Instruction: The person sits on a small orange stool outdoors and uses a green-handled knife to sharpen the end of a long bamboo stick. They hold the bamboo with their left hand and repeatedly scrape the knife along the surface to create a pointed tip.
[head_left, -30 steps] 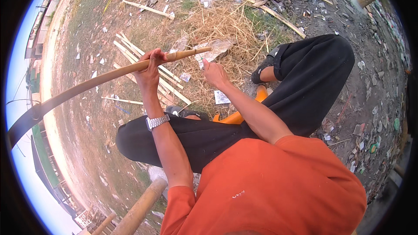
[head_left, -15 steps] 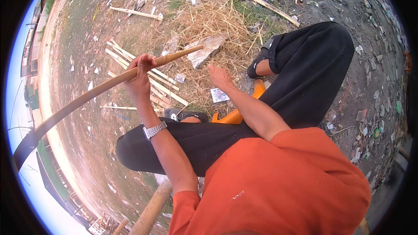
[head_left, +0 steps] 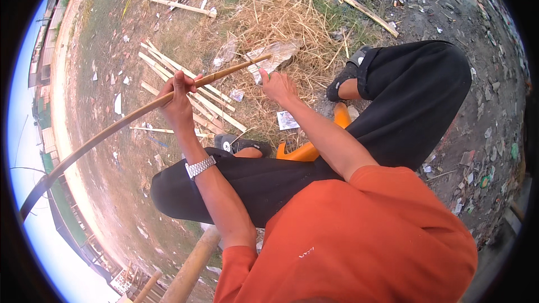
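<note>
My left hand (head_left: 178, 101) is closed round a long bamboo strip (head_left: 106, 134). The strip runs from the far left rim, bending with the lens, to its tip in front of me. Beside that tip, my right hand (head_left: 279, 87) is closed on a thin, dark, blade-like tool (head_left: 252, 60), seen nearly edge-on; its handle is hidden in the fist. The tool crosses the strip close to its end, though I cannot tell whether they touch. Several pale split bamboo pieces (head_left: 216, 98) lie on the ground beyond my left hand.
An orange plastic object (head_left: 303, 151) is between my legs, partly covered. Dry straw (head_left: 281, 19) and a flat grey stone slab (head_left: 281, 55) lie ahead. More bamboo lengths (head_left: 359, 8) are at the far side. A thick bamboo pole (head_left: 193, 264) stands at lower left.
My right hand has turned, and the thin tool now shows across the strip's end. The strip has rolled to a narrower side and shifted slightly. The whole view has tilted a little.
</note>
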The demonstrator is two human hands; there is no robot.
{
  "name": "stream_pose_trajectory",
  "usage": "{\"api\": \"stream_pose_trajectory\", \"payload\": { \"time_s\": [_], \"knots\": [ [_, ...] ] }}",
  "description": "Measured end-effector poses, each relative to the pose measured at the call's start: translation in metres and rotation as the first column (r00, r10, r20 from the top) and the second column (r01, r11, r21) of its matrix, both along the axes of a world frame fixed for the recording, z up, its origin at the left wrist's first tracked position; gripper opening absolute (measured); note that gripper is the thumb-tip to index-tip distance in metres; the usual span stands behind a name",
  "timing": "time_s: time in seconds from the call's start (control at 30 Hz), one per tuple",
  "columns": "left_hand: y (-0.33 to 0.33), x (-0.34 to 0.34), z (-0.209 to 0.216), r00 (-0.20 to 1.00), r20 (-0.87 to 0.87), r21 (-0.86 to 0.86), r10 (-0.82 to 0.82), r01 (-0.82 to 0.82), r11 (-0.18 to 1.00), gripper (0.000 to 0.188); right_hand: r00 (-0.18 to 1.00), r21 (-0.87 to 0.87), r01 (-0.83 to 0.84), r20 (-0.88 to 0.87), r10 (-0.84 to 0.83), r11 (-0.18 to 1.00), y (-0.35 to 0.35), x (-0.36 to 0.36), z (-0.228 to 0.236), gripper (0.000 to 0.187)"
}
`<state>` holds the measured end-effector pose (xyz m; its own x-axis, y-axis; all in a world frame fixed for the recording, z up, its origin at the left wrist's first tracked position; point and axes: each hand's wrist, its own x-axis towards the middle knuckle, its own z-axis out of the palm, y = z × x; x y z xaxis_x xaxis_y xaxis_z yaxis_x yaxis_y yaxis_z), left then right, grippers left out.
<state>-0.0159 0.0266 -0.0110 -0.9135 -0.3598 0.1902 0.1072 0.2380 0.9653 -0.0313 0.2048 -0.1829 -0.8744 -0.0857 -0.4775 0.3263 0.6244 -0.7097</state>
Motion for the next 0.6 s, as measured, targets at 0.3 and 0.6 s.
{"api": "stream_pose_trajectory", "payload": {
  "time_s": [0.3,0.6],
  "knots": [
    [-0.004,0.007,0.001,0.994,0.047,0.048,0.098,-0.101,0.994,0.045,1.000,0.209,-0.015,0.025,0.010,0.978,0.009,-0.010,-0.035,0.069],
    [0.025,0.008,0.002,0.996,0.002,-0.086,-0.093,0.093,0.992,0.036,0.991,0.036,0.107,0.071,-0.109,0.994,0.057,-0.002,-0.033,0.073]
  ]
}}
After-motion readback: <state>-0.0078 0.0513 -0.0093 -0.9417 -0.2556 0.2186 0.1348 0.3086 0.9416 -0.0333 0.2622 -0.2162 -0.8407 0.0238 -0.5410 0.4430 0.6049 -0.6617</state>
